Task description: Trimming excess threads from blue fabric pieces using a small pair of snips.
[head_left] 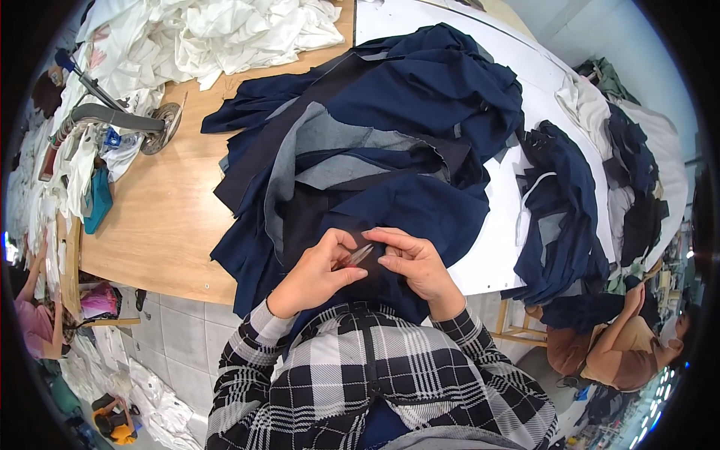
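Note:
Close in front of me, my left hand (324,268) is closed round small thread snips (361,255), whose pale pointed blades stick out toward my right hand. My right hand (412,264) has its fingers and thumb pinched together beside the blade tips; what lies in the pinch, perhaps a thread or cloth edge, is too small to make out. Both hands are over a dark navy cloth garment (405,210), part of a large heap. Its grey inner side (330,142) shows in a curved fold beyond my hands.
The heap rests on a wooden tabletop (157,217) joined to a white one (480,259). White cloth (247,37) piles up at the far left, near a metal stand with a round base (163,127). More navy garments (559,217) lie to the right, where a seated person (622,345) works.

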`<state>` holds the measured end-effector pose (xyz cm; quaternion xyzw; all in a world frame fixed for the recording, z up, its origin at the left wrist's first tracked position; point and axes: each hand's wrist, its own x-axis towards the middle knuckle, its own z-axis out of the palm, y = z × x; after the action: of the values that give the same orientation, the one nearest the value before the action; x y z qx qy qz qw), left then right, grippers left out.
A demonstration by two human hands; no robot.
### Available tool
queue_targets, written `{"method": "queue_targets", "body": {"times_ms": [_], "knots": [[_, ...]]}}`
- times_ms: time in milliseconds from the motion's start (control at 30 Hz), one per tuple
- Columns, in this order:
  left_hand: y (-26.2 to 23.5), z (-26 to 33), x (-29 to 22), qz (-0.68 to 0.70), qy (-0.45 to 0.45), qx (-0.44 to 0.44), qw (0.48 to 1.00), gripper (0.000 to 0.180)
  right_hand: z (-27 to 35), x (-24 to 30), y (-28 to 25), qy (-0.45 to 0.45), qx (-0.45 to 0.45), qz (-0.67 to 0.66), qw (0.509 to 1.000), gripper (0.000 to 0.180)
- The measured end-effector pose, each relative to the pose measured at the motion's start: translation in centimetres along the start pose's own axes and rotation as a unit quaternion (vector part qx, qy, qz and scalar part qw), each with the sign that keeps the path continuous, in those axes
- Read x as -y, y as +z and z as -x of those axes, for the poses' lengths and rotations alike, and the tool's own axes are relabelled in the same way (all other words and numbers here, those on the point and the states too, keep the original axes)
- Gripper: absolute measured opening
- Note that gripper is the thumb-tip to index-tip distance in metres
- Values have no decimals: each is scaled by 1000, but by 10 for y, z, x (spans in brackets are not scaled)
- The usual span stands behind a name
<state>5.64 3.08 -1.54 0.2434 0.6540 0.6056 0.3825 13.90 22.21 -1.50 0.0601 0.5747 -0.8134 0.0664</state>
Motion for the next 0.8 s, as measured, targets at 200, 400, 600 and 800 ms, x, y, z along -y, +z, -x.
{"method": "queue_targets", "body": {"times_ms": [200, 400, 600, 800], "knots": [[2, -6, -3, 55, -32, 31, 997, 30, 1, 3, 3, 13, 6, 5, 1000, 43], [-1, -8, 0, 24, -41, 40, 998, 28, -1, 1, 1, 10, 9, 12, 1000, 43], [1, 0, 20, 62, 58, -17, 996, 29, -5, -1, 7, 3, 15, 77, 997, 43], [2, 6, 8, -48, 48, -15, 998, 30, 1, -11, 9, 13, -3, 17, 1000, 48]]}}
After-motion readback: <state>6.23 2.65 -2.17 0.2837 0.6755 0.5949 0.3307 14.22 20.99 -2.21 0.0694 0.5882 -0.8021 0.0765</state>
